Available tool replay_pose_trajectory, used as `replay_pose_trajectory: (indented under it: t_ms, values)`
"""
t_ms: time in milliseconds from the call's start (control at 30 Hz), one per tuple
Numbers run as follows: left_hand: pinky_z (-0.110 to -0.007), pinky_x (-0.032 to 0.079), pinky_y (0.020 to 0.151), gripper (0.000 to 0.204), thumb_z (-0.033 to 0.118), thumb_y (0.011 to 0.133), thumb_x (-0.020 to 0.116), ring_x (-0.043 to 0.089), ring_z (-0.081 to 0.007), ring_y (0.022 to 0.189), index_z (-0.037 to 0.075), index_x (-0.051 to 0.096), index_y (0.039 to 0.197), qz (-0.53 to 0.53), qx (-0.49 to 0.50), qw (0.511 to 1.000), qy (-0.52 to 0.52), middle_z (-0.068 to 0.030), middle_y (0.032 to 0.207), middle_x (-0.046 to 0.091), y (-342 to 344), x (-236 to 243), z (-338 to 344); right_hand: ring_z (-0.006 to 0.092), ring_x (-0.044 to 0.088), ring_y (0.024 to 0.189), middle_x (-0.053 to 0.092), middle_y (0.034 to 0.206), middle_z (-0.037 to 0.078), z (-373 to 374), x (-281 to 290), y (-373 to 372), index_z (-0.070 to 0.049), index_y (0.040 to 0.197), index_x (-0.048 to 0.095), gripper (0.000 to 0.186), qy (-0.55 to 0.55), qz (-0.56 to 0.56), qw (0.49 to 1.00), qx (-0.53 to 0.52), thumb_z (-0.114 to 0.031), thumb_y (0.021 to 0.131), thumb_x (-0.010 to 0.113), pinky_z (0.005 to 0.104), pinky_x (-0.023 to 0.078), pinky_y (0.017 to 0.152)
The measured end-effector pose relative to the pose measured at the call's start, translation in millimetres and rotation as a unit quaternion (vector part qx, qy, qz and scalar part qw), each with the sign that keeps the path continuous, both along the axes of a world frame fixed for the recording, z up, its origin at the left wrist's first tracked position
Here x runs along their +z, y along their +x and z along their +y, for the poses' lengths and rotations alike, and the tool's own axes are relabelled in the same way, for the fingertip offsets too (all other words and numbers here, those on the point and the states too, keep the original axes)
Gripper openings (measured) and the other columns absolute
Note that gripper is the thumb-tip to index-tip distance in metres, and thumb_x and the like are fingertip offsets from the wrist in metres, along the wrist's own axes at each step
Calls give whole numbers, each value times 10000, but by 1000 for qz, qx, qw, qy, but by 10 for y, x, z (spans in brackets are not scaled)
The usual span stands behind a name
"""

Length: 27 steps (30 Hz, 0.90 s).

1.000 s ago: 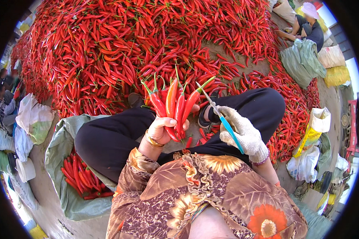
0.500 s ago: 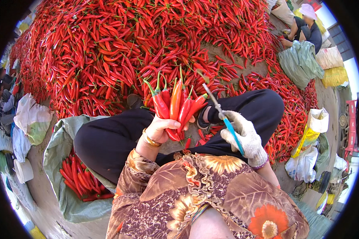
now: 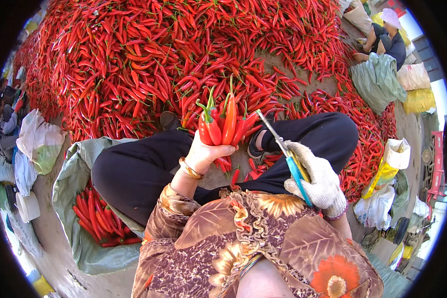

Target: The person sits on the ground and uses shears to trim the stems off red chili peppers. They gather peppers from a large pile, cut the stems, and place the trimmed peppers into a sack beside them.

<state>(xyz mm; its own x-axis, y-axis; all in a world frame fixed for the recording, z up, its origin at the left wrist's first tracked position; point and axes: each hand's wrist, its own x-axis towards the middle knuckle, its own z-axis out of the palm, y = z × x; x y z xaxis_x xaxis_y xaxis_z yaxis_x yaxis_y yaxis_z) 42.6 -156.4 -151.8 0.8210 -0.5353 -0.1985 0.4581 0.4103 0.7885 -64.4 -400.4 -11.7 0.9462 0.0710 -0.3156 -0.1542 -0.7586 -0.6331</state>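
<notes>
My bare left hand (image 3: 207, 151) is closed around a bunch of red chili peppers (image 3: 228, 121), held upright in front of me with green stems pointing up and away. In my right hand (image 3: 316, 178), which wears a white knitted glove, is a pair of scissors (image 3: 296, 174) with blue and yellow on the handles. Their narrow metal blades point up and left, close to the peppers at the right of the bunch. Whether the tip touches a pepper I cannot tell.
A huge heap of red chili peppers (image 3: 134, 64) fills the far side. By my left knee, an open green sack (image 3: 69, 198) holds several peppers. A person (image 3: 385, 37) sits at far right beside a green sack (image 3: 377, 82); another person (image 3: 5, 124) is at far left.
The bunch has turned in my left hand, its stems now more upright and the wrist more visible. The scissors have tilted, showing the yellow handle part, and their tip sits close to the bunch.
</notes>
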Motion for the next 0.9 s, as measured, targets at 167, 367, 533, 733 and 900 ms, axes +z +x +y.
replay_pose_trajectory:
  t_ms: [167,367,533,733,900]
  values:
    - [-302,535,785,449,-42,682,769,656,-145,874,-13,626,1107,-60,0,996,61,-56,990,690,1,-23,-17,383,662,1005,674,1086,204,17,-140,58,-84,1376,484,756,-4,-8,1000,16,-451,774,759,399,517,860]
    - [-274,511,771,376,3,675,797,626,-99,828,6,648,1020,-94,5,991,93,-7,901,678,-8,-44,-44,381,671,969,690,1038,196,-18,-225,104,-88,1352,505,691,-22,20,999,19,-433,803,745,407,524,844]
    - [-269,508,738,329,14,673,797,608,-87,785,20,648,966,-103,-21,988,114,13,850,658,-32,-100,-73,124,638,659,680,860,87,32,-351,112,-34,1293,533,486,130,40,977,-163,-154,864,729,267,507,605]
    - [-265,509,722,340,27,663,807,609,-89,783,18,652,965,-100,-26,985,137,9,854,658,-28,-188,-159,63,566,613,608,836,41,190,-472,391,-20,1308,517,534,286,-82,935,-195,-132,848,765,227,457,551]
    - [-275,517,742,373,33,656,818,619,-99,803,19,654,991,-60,11,992,110,-1,886,667,-1,-230,-124,123,649,909,690,1003,115,262,-488,443,-20,1298,540,552,225,-36,959,-168,-195,836,787,296,523,819]
